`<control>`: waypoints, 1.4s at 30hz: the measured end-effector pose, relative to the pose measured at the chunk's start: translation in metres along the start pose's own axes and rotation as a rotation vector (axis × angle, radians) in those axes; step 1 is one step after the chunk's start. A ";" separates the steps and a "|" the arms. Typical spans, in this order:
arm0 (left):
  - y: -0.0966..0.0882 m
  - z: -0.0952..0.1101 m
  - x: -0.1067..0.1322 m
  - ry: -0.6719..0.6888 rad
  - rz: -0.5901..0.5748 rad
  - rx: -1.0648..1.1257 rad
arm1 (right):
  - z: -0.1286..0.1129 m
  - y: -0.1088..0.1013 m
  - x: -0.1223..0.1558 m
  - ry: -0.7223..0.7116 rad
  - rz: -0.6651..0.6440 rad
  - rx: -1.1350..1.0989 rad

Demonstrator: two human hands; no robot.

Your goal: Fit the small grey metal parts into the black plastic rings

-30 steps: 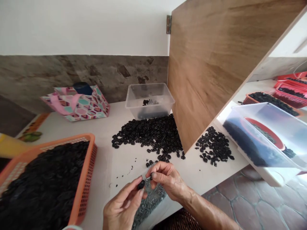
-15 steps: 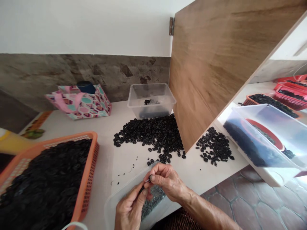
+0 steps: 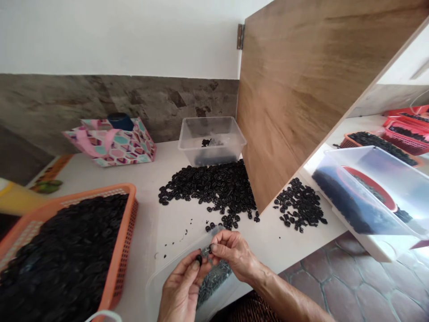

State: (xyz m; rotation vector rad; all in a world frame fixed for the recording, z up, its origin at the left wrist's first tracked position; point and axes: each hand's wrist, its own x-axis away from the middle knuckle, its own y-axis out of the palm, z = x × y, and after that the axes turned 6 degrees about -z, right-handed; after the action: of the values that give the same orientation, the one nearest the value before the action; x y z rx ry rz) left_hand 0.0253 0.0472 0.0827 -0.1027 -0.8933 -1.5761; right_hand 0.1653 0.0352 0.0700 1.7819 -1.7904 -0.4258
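My left hand (image 3: 182, 282) pinches a small black oval plastic piece (image 3: 199, 259) between thumb and fingers. Just to its right, my right hand (image 3: 233, 251) has its thumb and forefinger closed on another small black part (image 3: 211, 247); its exact kind is hard to make out. A narrow gap separates the two pieces. Below both hands sits a clear plastic tub (image 3: 157, 278) with many small grey metal pieces (image 3: 214, 282), partly hidden by the hands. Beyond the hands, a heap of black oval pieces (image 3: 214, 183) lies on the white table.
An orange basket (image 3: 129, 223) full of black pieces stands left. At the back are a patterned bag (image 3: 127, 150) and a clear bin (image 3: 212, 134). A wooden panel (image 3: 301, 80) juts over the table; right of it lie more black pieces (image 3: 301, 203) and a large clear bin (image 3: 372, 192).
My hands have moved slightly apart, and the two small parts, close together before, now show a gap. The left hand has turned so its black oval piece faces up more.
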 end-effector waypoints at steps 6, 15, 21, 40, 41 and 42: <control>0.001 -0.013 0.005 0.103 -0.143 -0.216 | -0.003 0.000 0.003 0.016 -0.046 0.019; -0.011 -0.003 0.017 0.204 -0.041 -0.204 | -0.016 0.003 0.013 0.001 -0.075 0.176; -0.019 -0.004 0.018 0.233 -0.058 -0.224 | -0.023 0.013 0.019 -0.011 -0.107 0.330; -0.010 -0.011 0.021 0.374 -0.003 -0.364 | -0.026 0.018 0.020 -0.013 -0.093 0.390; -0.009 -0.011 0.021 0.375 -0.007 -0.369 | -0.026 0.018 0.020 -0.014 -0.095 0.387; -0.008 -0.011 0.022 0.382 -0.008 -0.373 | -0.026 0.018 0.020 -0.017 -0.101 0.383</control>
State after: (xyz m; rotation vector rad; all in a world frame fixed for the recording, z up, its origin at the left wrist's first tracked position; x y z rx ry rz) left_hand 0.0176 0.0229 0.0832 -0.0580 -0.2988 -1.6824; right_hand 0.1676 0.0214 0.1041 2.1385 -1.8955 -0.1407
